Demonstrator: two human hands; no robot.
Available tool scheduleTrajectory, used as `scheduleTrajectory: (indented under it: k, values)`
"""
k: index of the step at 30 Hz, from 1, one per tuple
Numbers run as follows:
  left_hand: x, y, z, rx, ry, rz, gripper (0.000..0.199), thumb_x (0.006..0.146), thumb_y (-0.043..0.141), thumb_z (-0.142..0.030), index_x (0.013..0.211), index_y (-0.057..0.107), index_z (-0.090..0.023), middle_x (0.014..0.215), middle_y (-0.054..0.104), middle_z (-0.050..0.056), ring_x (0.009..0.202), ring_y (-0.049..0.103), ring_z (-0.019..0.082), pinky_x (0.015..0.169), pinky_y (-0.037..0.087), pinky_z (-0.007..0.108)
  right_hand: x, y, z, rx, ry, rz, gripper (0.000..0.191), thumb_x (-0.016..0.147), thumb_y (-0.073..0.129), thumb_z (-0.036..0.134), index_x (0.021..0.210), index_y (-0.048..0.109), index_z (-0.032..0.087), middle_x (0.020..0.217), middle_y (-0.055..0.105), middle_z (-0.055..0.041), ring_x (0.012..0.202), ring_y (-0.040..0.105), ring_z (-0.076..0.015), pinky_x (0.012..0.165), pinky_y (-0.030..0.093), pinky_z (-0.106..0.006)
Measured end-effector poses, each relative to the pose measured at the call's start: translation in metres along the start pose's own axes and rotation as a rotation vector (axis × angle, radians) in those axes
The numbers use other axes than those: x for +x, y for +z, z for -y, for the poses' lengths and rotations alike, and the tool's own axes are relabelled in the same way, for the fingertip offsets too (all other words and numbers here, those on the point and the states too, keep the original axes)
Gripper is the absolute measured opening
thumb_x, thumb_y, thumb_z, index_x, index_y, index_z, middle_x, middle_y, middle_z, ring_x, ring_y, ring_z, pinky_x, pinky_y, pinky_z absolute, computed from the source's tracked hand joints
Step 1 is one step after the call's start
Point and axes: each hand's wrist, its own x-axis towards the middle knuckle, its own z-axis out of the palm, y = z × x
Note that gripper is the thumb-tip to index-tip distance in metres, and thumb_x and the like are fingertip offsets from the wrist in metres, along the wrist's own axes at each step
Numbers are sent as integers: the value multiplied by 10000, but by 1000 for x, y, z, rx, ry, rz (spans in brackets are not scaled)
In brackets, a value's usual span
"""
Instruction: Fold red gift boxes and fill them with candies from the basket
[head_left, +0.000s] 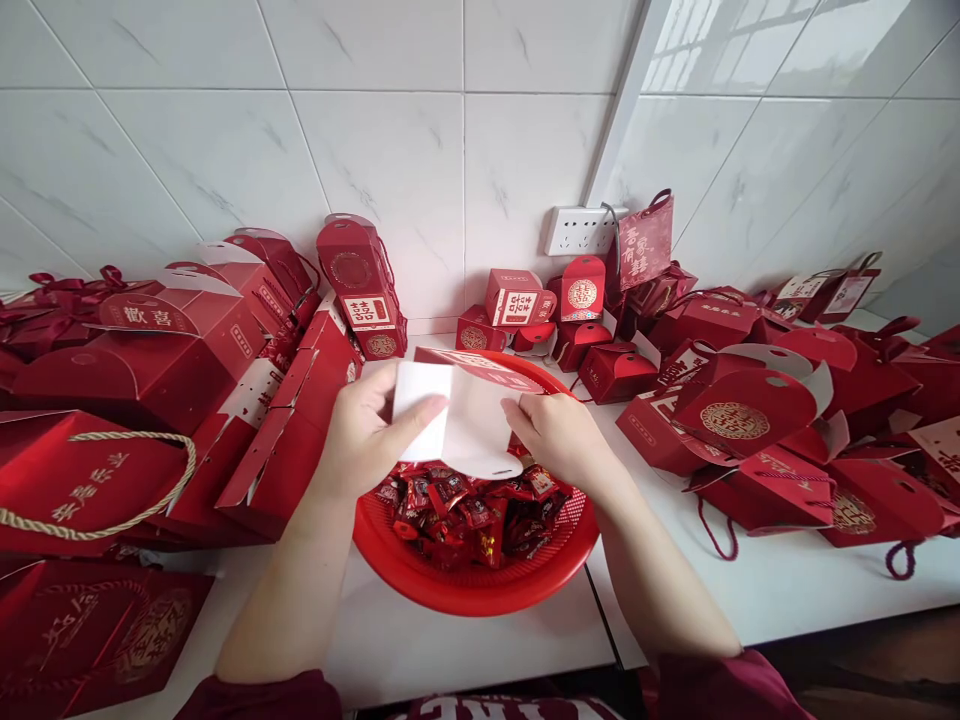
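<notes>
You hold a red gift box (pixel 480 425), partly folded and with its white inside facing you, between your 2 hands, above the near-centre of the red plastic basket (pixel 476 597). Your left hand (pixel 360 425) pinches the box's left side: the thumb lies flat across a white panel, and the fingers go behind it, where their tips are hidden. Your right hand (pixel 559 430) pinches the right edge between the thumb and curled fingers. A rounded white flap with a slot hangs at the box's lower edge.

Red-wrapped candies (pixel 465 510) lie in the basket, which sits on the white counter (pixel 450 650). To the left of the basket are stacked red boxes (pixel 180 320), including 1 box with a twisted cream rope handle (pixel 90 490). A tall red box (pixel 365 290) stands near the tiled wall (pixel 375 140). Behind the basket are small red boxes (pixel 514 300), below a white socket panel (pixel 581 232). More red boxes with gold print (pixel 735 415) crowd the counter on the right, some with dark red cord handles.
</notes>
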Motion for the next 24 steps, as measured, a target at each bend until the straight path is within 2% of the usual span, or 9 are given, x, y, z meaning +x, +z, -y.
scheduleTrajectory:
  k: [3, 4, 5, 8, 11, 14, 17, 20, 24]
  values:
    - [5, 2, 4, 440, 187, -364, 404, 744, 797, -437, 971, 559, -202, 1002, 624, 82, 951, 619, 256, 812, 501, 370, 0, -2, 0, 11, 20, -37, 446, 1015, 364, 337, 630, 546, 207, 618, 643, -45, 572, 559, -172, 548, 211, -304]
    - [5, 2, 5, 613, 233, -419, 384, 750, 788, -460, 903, 545, -206, 986, 607, 89, 980, 595, 275, 856, 472, 400, 0, -2, 1, 13, 26, -43, 438, 1013, 370, 337, 633, 546, 208, 615, 640, -44, 568, 555, -172, 546, 206, -303]
    - [5, 2, 6, 770, 266, -415, 356, 782, 755, -477, 818, 523, -209, 928, 595, 85, 966, 579, 279, 873, 441, 416, 0, -3, 2, 17, 31, -44, 432, 1010, 376, 335, 631, 543, 210, 608, 635, -41, 565, 551, -171, 544, 201, -303]
    - [2, 4, 7, 992, 276, -211, 401, 914, 594, -465, 662, 412, -213, 703, 534, 38, 759, 547, 220, 760, 387, 361, -2, -3, 5, 27, 32, -44, 429, 1003, 386, 335, 615, 519, 210, 587, 617, -34, 556, 539, -168, 544, 190, -301]
    - [0, 8, 6, 951, 163, -27, 418, 930, 550, -452, 645, 358, -214, 621, 499, 8, 598, 485, 168, 599, 301, 306, -4, -1, 7, 30, 25, -65, 426, 1006, 379, 351, 622, 500, 210, 576, 603, -27, 544, 524, -162, 543, 182, -300]
    - [0, 11, 4, 919, 22, 89, 410, 928, 518, -394, 614, 331, -209, 569, 477, 4, 535, 436, 158, 560, 235, 303, -7, 0, 6, 36, -9, -78, 413, 1005, 376, 351, 631, 476, 210, 571, 587, -18, 534, 505, -156, 543, 177, -301]
    - [2, 10, 3, 865, -40, 141, 390, 931, 463, -335, 597, 306, -209, 544, 444, 5, 519, 391, 154, 560, 219, 307, -7, -2, 6, 53, -38, -61, 406, 1004, 380, 342, 628, 461, 209, 571, 579, -13, 532, 492, -151, 544, 181, -300]
    - [2, 6, 4, 707, -22, 184, 373, 923, 428, -294, 604, 252, -214, 535, 371, -11, 517, 337, 140, 550, 223, 299, -7, -6, 6, 67, -30, -33, 404, 1007, 382, 329, 632, 474, 209, 580, 590, -13, 535, 494, -147, 539, 187, -297]
    - [3, 2, 8, 582, -24, 164, 398, 924, 435, -322, 614, 207, -218, 538, 272, -26, 528, 295, 131, 530, 208, 291, -10, -8, 7, 38, -21, -41, 406, 1007, 393, 369, 654, 517, 212, 605, 622, -15, 550, 525, -155, 531, 194, -298]
